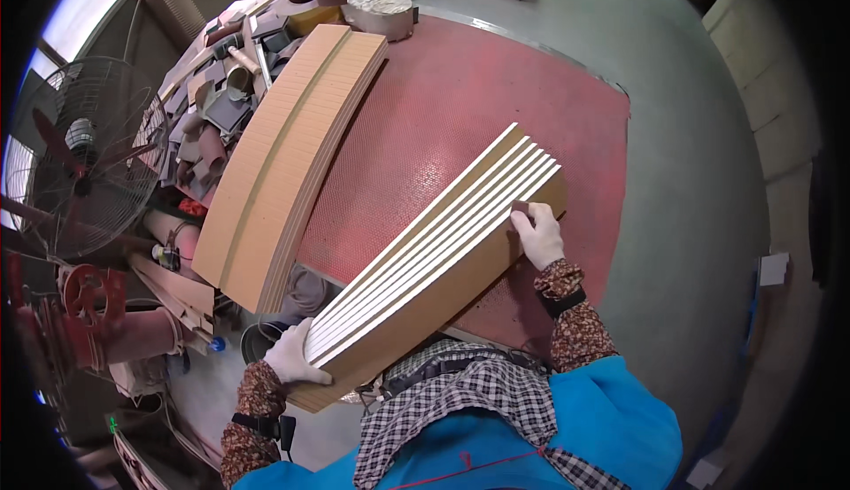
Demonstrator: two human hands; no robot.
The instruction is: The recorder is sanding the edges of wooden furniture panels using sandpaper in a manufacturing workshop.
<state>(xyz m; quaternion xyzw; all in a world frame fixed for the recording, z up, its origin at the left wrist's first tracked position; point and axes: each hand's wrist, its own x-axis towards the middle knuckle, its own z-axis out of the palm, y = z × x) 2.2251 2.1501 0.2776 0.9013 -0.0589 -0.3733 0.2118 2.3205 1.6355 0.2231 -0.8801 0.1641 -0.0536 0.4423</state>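
Note:
A bundle of several long flat boards with white edges stands on edge across the near part of a red work table, leaning toward me. My left hand, in a white glove, grips the near lower end of the bundle. My right hand, also gloved, presses against the brown face of the outermost board near the far end. Both forearms wear dark floral sleeves.
A taller stack of brown boards lies along the table's left side. Behind it sits a heap of sanding scraps and offcuts. A standing fan is at far left. A foil-wrapped bundle rests at the table's far end. Grey concrete floor lies right.

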